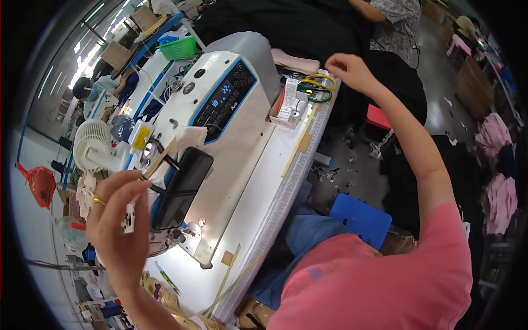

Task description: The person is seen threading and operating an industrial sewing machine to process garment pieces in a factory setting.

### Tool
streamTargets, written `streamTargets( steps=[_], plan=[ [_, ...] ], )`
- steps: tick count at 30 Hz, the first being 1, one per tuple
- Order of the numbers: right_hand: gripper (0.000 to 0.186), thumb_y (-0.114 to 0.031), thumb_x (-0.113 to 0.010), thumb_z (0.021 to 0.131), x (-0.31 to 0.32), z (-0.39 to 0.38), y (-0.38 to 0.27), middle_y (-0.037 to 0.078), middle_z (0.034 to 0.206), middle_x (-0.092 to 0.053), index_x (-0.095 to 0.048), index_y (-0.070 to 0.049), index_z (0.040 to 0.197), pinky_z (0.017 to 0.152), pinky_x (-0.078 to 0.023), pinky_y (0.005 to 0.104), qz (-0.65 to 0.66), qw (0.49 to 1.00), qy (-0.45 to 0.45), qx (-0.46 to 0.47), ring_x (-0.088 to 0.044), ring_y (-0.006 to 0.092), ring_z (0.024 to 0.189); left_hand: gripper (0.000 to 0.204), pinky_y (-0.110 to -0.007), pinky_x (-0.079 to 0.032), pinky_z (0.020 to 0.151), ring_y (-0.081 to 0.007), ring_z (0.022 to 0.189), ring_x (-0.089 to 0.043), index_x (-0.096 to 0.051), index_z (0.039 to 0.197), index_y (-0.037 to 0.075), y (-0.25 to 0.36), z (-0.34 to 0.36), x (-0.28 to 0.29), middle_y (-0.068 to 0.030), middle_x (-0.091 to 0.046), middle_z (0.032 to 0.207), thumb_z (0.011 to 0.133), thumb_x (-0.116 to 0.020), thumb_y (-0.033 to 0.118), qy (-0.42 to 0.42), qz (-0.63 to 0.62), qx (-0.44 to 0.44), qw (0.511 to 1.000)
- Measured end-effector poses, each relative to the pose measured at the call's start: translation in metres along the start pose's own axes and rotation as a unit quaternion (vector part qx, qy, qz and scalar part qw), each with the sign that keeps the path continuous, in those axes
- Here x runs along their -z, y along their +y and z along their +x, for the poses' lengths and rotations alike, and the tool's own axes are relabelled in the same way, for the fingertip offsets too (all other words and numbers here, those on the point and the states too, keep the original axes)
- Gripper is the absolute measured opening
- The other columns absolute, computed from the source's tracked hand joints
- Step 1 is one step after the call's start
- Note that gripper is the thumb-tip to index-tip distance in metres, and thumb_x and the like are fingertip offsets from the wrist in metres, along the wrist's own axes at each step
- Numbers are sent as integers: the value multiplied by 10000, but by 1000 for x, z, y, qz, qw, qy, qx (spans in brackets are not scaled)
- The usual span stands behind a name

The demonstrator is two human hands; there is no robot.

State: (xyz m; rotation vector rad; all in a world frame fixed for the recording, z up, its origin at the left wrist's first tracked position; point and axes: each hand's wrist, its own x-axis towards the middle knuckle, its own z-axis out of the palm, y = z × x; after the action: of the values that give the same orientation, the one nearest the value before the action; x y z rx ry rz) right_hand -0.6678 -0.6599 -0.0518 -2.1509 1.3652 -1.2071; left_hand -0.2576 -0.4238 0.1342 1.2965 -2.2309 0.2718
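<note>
My left hand (118, 220), with a yellow ring, is raised at the left, thumb and forefinger curled closely together beside a black phone (181, 187) in a holder on the white sewing machine (236, 132); what they pinch, if anything, I cannot make out. My right hand (349, 71) hangs with loosely bent fingers over the far end of the machine table (264, 181), above scissors with yellow handles (322, 80), another green-handled pair (319, 98) and a small white box (286, 110).
A white fan (93, 143) and green basket (179, 49) sit beyond the machine. A co-worker (393, 22) is by black fabric (275, 22) at the back. A blue seat (360, 217) is beside me; scraps litter the floor. Pink bundles (498, 203) lie far right.
</note>
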Motion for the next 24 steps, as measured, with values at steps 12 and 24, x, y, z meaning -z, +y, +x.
streamTargets(
  steps=[12,24],
  plan=[
    [159,-123,-633,747,-49,-5,20,100,868,-584,-613,-46,885,725,-484,361,-204,976,-62,45,-589,266,811,196,-388,-483,782,-324,948,-570,-599,960,-13,25,31,-264,-167,-569,1062,767,-584,15,-109,-146,2,983],
    [273,-148,-678,717,-45,-3,40,112,927,-605,-589,-42,953,713,-482,381,-214,971,-88,56,-605,284,834,265,-396,-480,781,-319,929,-575,-594,1011,28,13,44,-305,-132,-569,1044,747,-614,6,-98,-159,10,982]
  ],
)
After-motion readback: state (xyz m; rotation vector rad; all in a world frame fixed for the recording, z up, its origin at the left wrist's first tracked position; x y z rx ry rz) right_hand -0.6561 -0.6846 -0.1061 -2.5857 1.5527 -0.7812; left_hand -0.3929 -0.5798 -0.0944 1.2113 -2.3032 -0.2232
